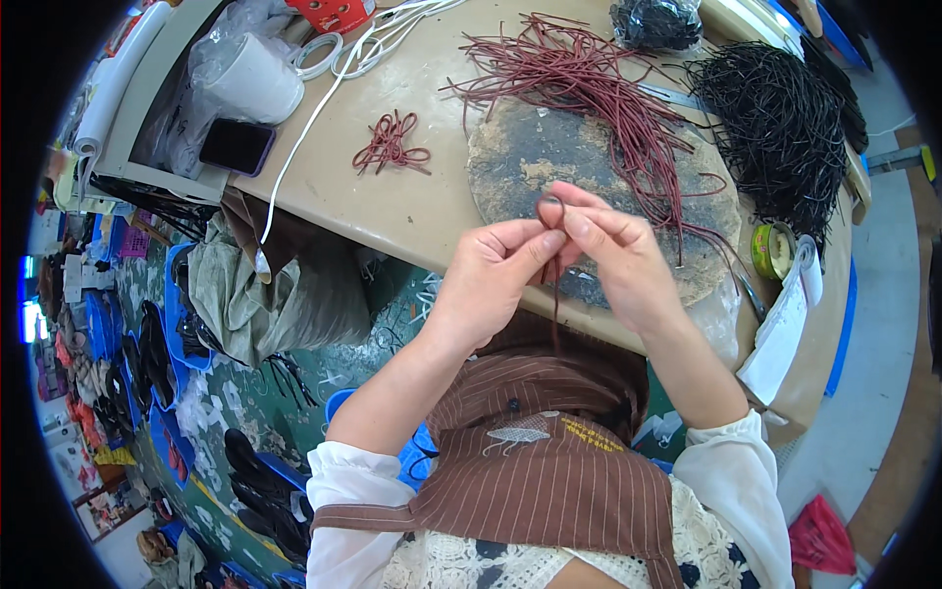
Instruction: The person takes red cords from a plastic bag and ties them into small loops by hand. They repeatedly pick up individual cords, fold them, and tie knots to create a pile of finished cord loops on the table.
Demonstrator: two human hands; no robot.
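My left hand (502, 263) and my right hand (620, 250) meet over the near edge of a round worn board. Between their pinched fingertips is a thin dark red cord (556, 294), bent into a small loop at the top, with its end hanging down toward my apron. Both thumbs and forefingers press on it; fingers hide part of the loop. Beyond my hands a loose heap of dark red cords (628, 113) spreads over the round board (510, 147). To the left, a small bunch of knotted, looped red cords (392, 144) lies on the table.
A heap of black cords (770, 128) lies at the right, near a roll of tape (773, 248) and a white paper pad (785, 334). A phone (237, 146), a white cup-like container (255, 83) and a white cable (299, 147) are at the left. A grey-green sack (270, 285) stands below the table.
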